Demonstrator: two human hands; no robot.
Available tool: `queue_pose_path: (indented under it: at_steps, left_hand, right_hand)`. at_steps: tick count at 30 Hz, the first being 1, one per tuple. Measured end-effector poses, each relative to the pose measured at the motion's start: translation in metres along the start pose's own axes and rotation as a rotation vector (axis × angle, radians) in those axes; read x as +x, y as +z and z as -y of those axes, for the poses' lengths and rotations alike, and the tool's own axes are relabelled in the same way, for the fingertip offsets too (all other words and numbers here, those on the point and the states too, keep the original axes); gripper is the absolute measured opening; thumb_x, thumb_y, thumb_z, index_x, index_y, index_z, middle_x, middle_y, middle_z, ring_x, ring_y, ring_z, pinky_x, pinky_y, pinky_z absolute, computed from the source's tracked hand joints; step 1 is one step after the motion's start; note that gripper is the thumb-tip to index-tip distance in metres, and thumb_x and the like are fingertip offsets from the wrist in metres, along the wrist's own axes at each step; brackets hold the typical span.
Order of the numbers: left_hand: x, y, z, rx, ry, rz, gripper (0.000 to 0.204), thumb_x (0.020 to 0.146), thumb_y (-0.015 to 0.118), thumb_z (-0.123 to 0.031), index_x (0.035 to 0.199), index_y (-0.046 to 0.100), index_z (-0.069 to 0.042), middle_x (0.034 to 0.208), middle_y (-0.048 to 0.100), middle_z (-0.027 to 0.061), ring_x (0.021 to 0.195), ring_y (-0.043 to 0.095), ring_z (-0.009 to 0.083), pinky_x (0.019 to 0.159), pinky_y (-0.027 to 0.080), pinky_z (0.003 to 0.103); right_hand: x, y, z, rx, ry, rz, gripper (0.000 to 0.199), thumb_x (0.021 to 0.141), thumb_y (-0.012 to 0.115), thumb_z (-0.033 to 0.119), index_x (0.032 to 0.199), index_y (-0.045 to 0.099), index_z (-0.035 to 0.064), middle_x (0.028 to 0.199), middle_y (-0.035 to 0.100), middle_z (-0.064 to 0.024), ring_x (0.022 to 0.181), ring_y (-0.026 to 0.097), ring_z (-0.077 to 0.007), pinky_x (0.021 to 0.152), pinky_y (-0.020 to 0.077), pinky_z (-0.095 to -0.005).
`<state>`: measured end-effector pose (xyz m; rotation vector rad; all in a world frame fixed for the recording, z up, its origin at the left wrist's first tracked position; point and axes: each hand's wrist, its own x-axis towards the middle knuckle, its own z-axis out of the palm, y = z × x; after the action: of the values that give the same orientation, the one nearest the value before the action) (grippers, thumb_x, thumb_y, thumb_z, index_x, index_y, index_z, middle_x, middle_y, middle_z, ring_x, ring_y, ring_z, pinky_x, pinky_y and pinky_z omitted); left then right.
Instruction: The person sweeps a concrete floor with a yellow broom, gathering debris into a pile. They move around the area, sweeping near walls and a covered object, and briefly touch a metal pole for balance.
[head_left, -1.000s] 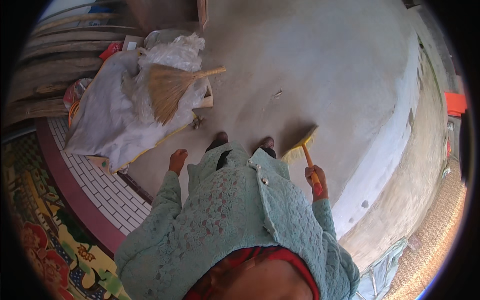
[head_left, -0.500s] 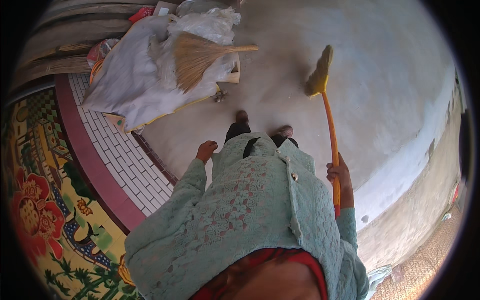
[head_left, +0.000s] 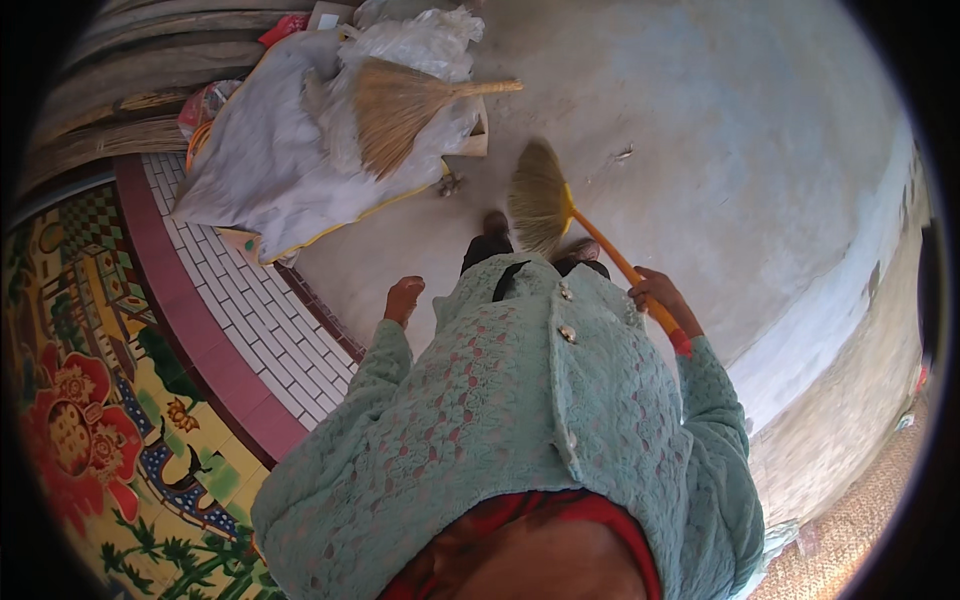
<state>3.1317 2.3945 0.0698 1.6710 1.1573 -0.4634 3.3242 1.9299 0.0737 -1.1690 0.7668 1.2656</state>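
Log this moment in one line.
right hand: gripping orange-handled bristle broom | left hand: nothing visibly held | tan fan-shaped straw broom: atop crumpled clear plastic

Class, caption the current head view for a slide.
Right grip closed around an orange-handled broom by the shoes; a short straw broom lies on plastic sheeting.

On my screen's left, I see a straw broom [head_left: 400,112] on clear plastic [head_left: 428,45], a pale sheet [head_left: 265,170], white tiles [head_left: 245,312] and a red flower picture [head_left: 75,435].
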Motion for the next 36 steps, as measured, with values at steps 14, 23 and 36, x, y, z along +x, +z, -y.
queue_pose_path:
  at_steps: [14,23,36]
  left_hand:
    - [0.008,0.016,0.009,-0.004,-0.039,0.055,0.026,0.071,0.057,-0.023,0.089,0.061,-0.005,0.073,0.057,0.0037,0.062,0.05,0.0134,0.053,0.04,0.027]
    - [0.012,0.031,-0.029,0.104,0.046,0.09,0.03,0.073,0.056,-0.024,0.094,0.06,-0.002,0.084,0.061,0.0091,0.067,0.054,0.016,0.057,0.044,0.028]
    - [-0.049,-0.003,0.022,0.086,-0.084,-0.179,0.023,0.072,0.057,-0.02,0.089,0.062,-0.005,0.081,0.061,0.0069,0.078,0.055,0.0159,0.072,0.042,0.028]
  right_hand:
    - [-0.078,-0.019,0.018,-0.195,-0.347,-0.324,0.076,0.066,0.046,-0.008,0.134,0.017,0.0094,0.059,0.047,-0.0047,0.041,0.045,-0.0117,0.035,0.038,-0.0249]
    - [-0.078,0.001,-0.036,0.171,-0.149,0.004,0.077,0.064,0.046,-0.009,0.134,0.017,0.0086,0.067,0.049,-0.0085,0.045,0.041,-0.0112,0.039,0.0349,-0.0236]
    - [-0.02,-0.113,0.082,0.074,-0.331,-0.183,0.062,0.072,0.048,-0.006,0.128,0.025,0.0056,0.062,0.045,-0.0053,0.043,0.04,-0.0093,0.036,0.0364,-0.0232]
